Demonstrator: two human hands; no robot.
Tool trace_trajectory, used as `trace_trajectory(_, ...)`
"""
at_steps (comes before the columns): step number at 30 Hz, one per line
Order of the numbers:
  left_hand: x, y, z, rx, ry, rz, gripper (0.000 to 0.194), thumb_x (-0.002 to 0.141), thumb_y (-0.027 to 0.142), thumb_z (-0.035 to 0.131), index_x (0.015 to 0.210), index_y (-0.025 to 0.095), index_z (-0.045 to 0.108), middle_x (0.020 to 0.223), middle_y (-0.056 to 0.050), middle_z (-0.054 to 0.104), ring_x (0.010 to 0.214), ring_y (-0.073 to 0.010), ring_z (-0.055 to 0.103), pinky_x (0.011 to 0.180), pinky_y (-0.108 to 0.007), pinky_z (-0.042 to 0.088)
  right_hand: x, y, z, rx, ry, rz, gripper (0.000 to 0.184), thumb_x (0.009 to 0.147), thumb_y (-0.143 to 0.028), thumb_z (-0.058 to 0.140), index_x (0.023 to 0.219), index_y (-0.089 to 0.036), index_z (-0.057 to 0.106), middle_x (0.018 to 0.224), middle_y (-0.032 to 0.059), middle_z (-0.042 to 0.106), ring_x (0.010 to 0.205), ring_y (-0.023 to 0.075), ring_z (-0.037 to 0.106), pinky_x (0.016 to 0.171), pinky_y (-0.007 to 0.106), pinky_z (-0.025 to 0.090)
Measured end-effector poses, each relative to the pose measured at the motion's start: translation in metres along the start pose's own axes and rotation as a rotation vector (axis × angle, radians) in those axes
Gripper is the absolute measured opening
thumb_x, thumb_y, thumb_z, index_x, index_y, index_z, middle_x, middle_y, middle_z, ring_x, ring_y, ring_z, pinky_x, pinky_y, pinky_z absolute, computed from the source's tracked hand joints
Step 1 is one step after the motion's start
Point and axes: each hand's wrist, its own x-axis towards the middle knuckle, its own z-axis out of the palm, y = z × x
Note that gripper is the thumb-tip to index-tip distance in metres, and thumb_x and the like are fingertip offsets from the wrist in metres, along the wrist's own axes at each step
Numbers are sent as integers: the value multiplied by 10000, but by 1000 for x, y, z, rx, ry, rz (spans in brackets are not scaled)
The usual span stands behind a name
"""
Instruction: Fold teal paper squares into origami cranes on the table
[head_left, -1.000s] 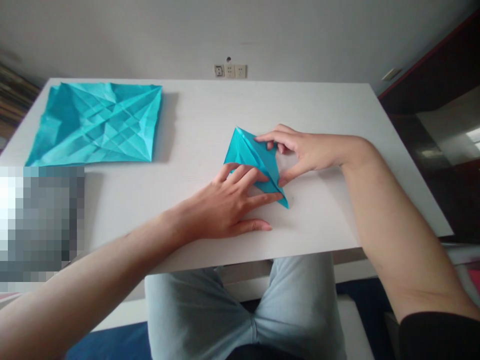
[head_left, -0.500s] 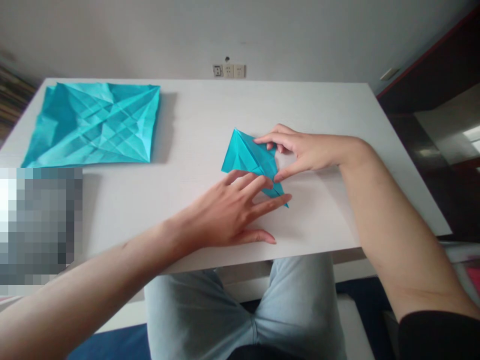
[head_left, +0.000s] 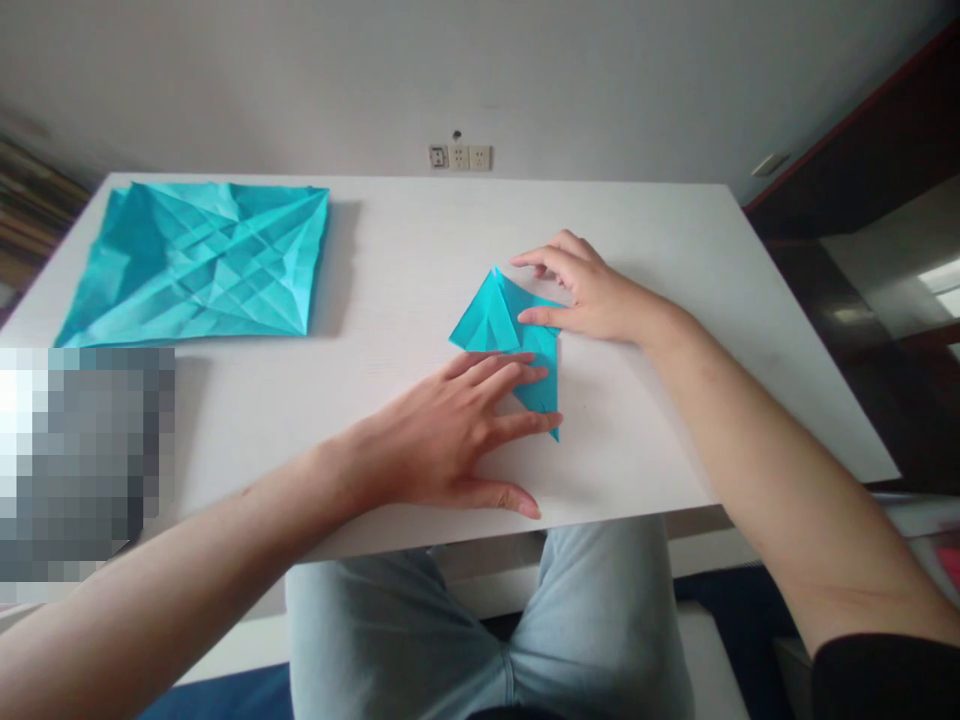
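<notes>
A small folded piece of turquoise paper lies on the white table, with a pointed flap standing at its upper left and a narrow tip toward me. My left hand rests across its lower left part, fingers spread and pressing it flat, the thumb out on the table. Over the upper right part is my right hand. Its thumb touches the paper beside the flap, while the index finger is stretched out just past the top point, apart from the thumb. The left fingers hide part of the paper's lower edge.
A larger creased turquoise paper lies at the table's far left. In front of it is a pixelated grey object. The white table reaches back to a wall with sockets.
The folded paper has turned a little, and its flap now stands apart at the upper left. My right thumb has moved up and left on the paper; the left hand still presses it.
</notes>
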Motion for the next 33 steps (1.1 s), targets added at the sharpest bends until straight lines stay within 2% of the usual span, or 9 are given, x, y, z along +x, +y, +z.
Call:
trace_trajectory(7, -1, -6, -3, -141, 21, 54, 759, 1055, 771, 799, 1626, 271, 781, 1751, -223, 636, 1692, -436, 583, 1436, -606, 400, 7, 2, 11, -164, 97, 32, 470, 1095, -552, 805, 1507, -343, 716, 1458, 144, 673, 1426, 437, 674, 1275, 714, 518)
trace_trajectory(13, -1, -10, -4, -212, -3, 70, 690, 1035, 743, 813, 1580, 321, 822, 1797, -191, 612, 1702, -441, 577, 1436, -629, 406, 16, 2, 18, -209, 159, 38, 339, 1094, -430, 794, 1406, -310, 743, 1426, 132, 718, 1362, 425, 710, 1242, 685, 505)
trace_trajectory(18, -2, -11, -7, -261, -8, 66, 612, 1032, 707, 825, 1515, 332, 856, 1762, -136, 665, 1665, -427, 620, 1446, -631, 396, 19, -1, 19, -211, 180, 71, 329, 1058, -358, 815, 1379, -312, 756, 1395, 120, 736, 1325, 407, 724, 1203, 650, 493)
trace_trajectory(23, -3, -11, -8, -274, 5, 67, 591, 1018, 673, 883, 1501, 332, 851, 1760, -137, 669, 1656, -395, 633, 1438, -633, 398, 21, -2, 19, -200, 225, 133, 286, 1054, -351, 778, 1335, -298, 784, 1323, 126, 761, 1292, 413, 725, 1194, 665, 453)
trace_trajectory(26, 0, -10, -12, -284, 9, 67, 555, 1015, 606, 918, 1461, 284, 844, 1715, -134, 711, 1639, -381, 652, 1426, -603, 408, 19, -9, 12, -176, 246, 133, 280, 1084, -380, 716, 1338, -298, 801, 1321, 125, 774, 1274, 414, 725, 1227, 678, 430)
trace_trajectory(29, 2, -13, -13, -297, 34, 56, 495, 1043, 565, 914, 1377, 213, 818, 1527, -123, 828, 1560, -331, 721, 1395, -515, 441, 15, -19, 5, -133, 187, 77, 328, 1104, -418, 679, 1386, -312, 811, 1398, 118, 773, 1325, 419, 701, 1264, 680, 424)
trace_trajectory(33, 2, -21, -11, -228, 119, 36, 384, 1070, 567, 871, 1263, 237, 836, 1348, -95, 875, 1316, -299, 824, 1213, -456, 569, 9, -25, 4, -98, 8, -47, 374, 1045, -467, 808, 1409, -387, 831, 1495, 84, 744, 1455, 446, 625, 1321, 713, 382)
